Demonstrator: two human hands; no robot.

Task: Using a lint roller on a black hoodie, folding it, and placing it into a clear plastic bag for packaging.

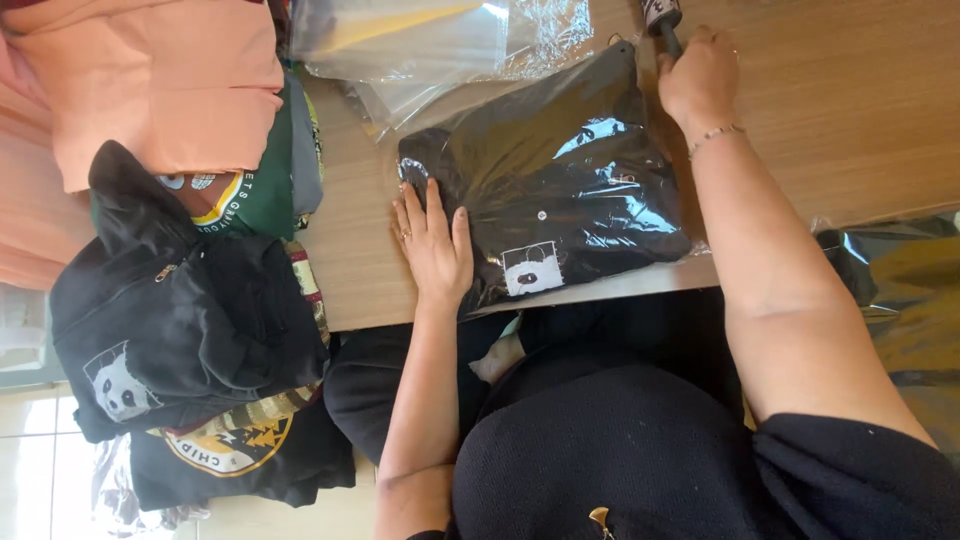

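So we've got a black folded garment sealed in a clear plastic bag (550, 185) lying flat on the wooden table (850, 100), right at the near edge in the middle of the view. Our left hand (433, 245) rests on the bag's left edge, palm down with the fingers spread flat, so it's pressing and not gripping anything. There's a ring on one finger.

Our right hand (700, 75) is at the bag's far right corner, curled closed around a dark, thin tool (662, 22) that pokes out past the top of the frame; we can't tell what kind of tool it is. There's a thin bracelet on that wrist.

Just beyond the bag, at the far side, sits a loose heap of empty clear plastic bags (440, 45). Off to the left, a pile of folded clothes (200, 300) hangs over the table's edge: black ones with a panda print, a green one, and peach fabric (160, 80) at the far left.
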